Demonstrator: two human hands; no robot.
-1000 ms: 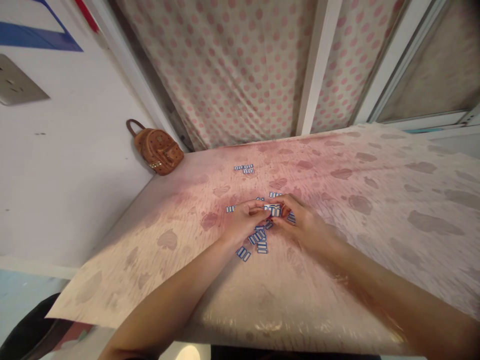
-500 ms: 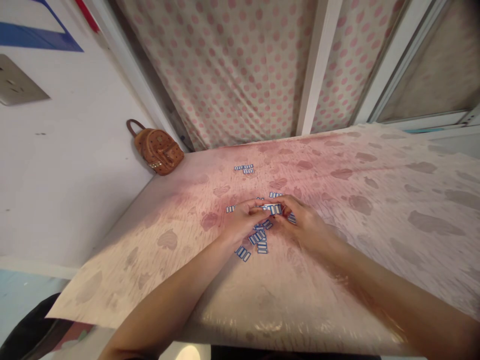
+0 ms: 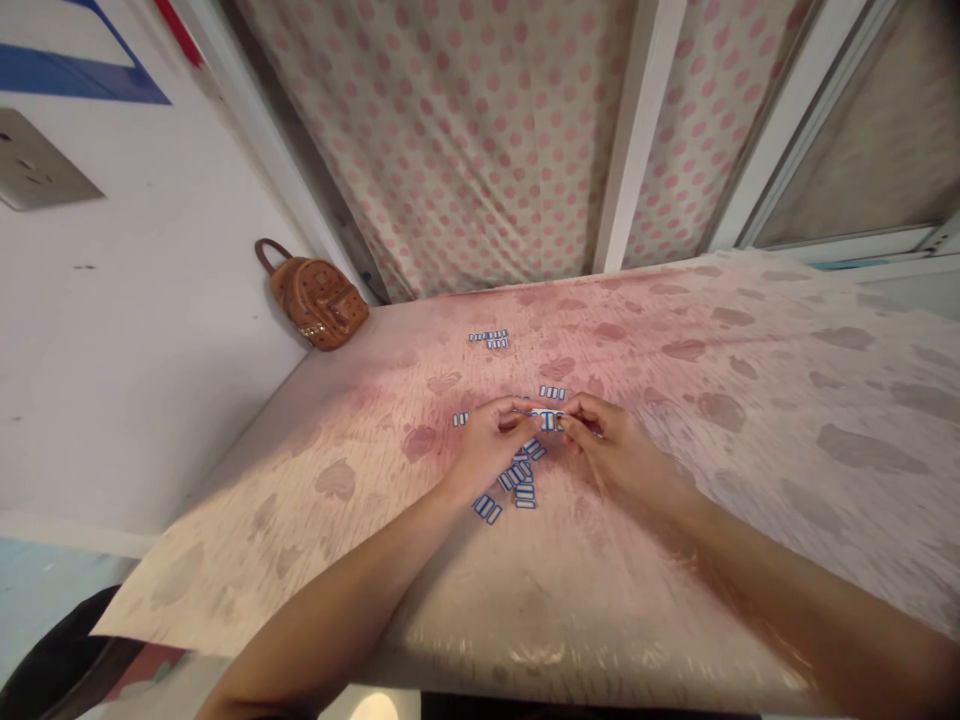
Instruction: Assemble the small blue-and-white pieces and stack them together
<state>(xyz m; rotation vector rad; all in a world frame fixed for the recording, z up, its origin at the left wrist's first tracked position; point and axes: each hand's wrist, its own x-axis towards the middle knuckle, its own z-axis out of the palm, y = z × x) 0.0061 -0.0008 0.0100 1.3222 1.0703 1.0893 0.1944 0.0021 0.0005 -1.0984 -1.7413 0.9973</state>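
The left hand (image 3: 495,435) and the right hand (image 3: 611,445) are nearly closed, pinching opposite ends of a small blue-and-white strip (image 3: 548,421), near similar loose pieces (image 3: 517,474) on the patterned tablecloth (image 3: 480,600). It is probably light, thin, easily bent; the ends seem the proper grip.

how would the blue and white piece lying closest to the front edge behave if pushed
The piece lies flat and looks small, so it is probably light and unlikely to roll. The table cover shows glossy glints, so the piece may slide fairly easily.
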